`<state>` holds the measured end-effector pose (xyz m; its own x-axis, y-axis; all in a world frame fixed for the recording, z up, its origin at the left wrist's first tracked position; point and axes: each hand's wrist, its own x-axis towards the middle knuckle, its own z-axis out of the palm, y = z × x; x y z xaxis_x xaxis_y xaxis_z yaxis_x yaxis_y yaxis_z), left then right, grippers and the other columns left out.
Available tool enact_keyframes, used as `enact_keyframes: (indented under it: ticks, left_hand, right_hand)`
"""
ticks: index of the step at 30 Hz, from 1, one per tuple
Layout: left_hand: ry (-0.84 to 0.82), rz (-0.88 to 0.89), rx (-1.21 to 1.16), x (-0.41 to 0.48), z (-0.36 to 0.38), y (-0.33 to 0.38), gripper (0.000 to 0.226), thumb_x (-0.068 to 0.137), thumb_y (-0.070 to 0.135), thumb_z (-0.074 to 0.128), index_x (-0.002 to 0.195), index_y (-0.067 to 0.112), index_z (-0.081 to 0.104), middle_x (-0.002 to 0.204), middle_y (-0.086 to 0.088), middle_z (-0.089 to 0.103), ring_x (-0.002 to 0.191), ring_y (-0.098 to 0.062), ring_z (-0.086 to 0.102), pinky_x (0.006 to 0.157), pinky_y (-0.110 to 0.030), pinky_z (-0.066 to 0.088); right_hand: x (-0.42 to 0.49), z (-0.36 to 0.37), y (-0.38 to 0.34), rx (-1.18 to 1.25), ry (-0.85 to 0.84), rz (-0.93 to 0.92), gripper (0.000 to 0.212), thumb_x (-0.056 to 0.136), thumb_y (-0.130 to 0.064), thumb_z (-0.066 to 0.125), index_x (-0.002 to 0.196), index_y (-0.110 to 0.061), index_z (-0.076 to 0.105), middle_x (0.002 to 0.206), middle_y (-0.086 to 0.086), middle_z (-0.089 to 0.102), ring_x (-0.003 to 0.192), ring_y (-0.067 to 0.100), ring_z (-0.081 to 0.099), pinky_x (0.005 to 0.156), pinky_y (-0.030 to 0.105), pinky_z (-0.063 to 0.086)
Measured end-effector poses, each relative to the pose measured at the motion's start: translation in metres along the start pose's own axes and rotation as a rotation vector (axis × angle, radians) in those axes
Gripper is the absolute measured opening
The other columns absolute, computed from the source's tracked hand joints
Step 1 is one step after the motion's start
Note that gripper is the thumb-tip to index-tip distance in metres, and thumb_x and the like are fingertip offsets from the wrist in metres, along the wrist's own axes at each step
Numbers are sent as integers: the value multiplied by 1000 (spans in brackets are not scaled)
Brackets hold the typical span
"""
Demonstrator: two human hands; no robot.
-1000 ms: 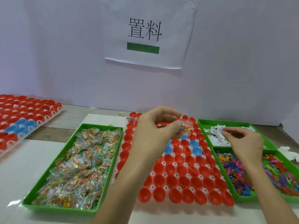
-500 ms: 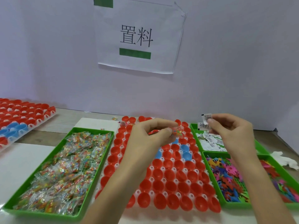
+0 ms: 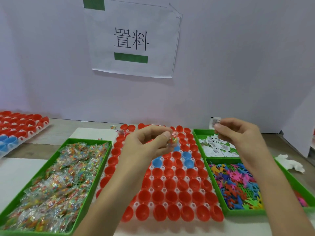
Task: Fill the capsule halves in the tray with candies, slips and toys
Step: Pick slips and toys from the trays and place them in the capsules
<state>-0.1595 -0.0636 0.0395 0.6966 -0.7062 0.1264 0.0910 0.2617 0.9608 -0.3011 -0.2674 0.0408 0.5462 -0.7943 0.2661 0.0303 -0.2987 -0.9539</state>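
Note:
A white capsule tray (image 3: 151, 189) in the middle holds several red halves and three blue ones. My left hand (image 3: 144, 143) hovers over its far rows and pinches a small clear candy packet (image 3: 173, 139) between thumb and fingers. My right hand (image 3: 238, 135) is raised above the slip bin and pinches a folded white slip (image 3: 215, 122). A green bin of candy packets (image 3: 56, 183) lies left of the tray. At the right sit a green bin of slips (image 3: 216, 147) and a green bin of colourful toys (image 3: 235, 184).
A second capsule tray (image 3: 18, 126) with red and blue halves lies at the far left. A crumpled white tissue (image 3: 289, 163) rests at the right edge. A paper sign (image 3: 131, 38) hangs on the back wall. Loose candy packets (image 3: 113, 127) lie beyond the tray.
My right hand has lifted out of the slip bin with a slip pinched in it. My left hand keeps holding the candy packet over the tray. The camera tilted upward.

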Motion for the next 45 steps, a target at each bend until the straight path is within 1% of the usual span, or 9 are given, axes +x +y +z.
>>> enact_keyframes:
  ticks: [9,19,25,28,33,36,38,42,45]
  left_hand:
    - [20,66,58,1,0,0,9,91,11,69,89,15,78,80,-6,77,76,-19,76,66,-20,58]
    - [-43,115,274,3,-6,1,14,90,15,70,85,25,78,76,6,77,71,-5,72,65,-15,55]
    - [-144,129,276,-1,3,3,20,81,39,70,94,28,80,84,11,78,79,0,73,72,-12,55]
    - [-154,149,290,-2,3,5,24,75,35,77,98,27,78,88,13,78,85,-2,74,72,-9,53]
    - [-114,148,288,-3,2,4,22,84,9,77,97,26,78,88,8,79,86,-6,75,74,-12,55]
    - [-87,132,286,-4,1,6,27,85,4,75,96,29,78,86,7,79,86,-7,75,73,-11,53]
    - [-83,122,287,-4,0,8,28,85,6,76,97,31,78,85,6,78,85,-8,75,72,-9,53]
    - [-82,103,281,-5,2,10,28,85,6,76,97,31,76,83,5,78,83,-7,75,69,-7,51]
    - [-77,102,284,-6,3,9,27,85,5,76,95,30,76,82,5,79,81,-7,75,67,-7,51]
  right_hand:
    - [-36,41,-47,-51,-435,-93,19,68,-39,78,75,-21,77,74,3,75,71,11,72,67,14,53]
    - [-36,48,-41,-202,-460,-51,9,82,-27,78,78,-19,77,78,3,75,76,17,73,74,22,58]
    - [-36,47,-41,-238,-450,-68,22,81,-39,76,79,-17,75,77,3,75,76,18,73,77,30,60]
    - [-36,46,-41,-261,-440,-91,22,82,-40,76,79,-18,74,78,3,74,77,20,72,79,37,61]
    - [-34,35,-46,-294,-511,-60,17,79,-41,77,84,-25,75,83,-2,76,78,14,73,77,26,59]
    - [-22,5,-36,-488,-359,-33,6,81,-37,79,83,-32,77,80,-11,75,72,6,70,70,21,55]
    - [-12,-16,-23,-696,-302,48,2,83,-34,79,83,-34,77,77,-15,74,67,0,68,70,24,52]
    - [-2,-32,10,-894,-536,375,18,85,-29,80,102,-28,75,87,-13,76,70,-1,71,75,23,52]
    - [2,-23,26,-914,-541,383,19,83,-22,81,99,-26,73,86,-10,75,70,2,71,68,19,50]
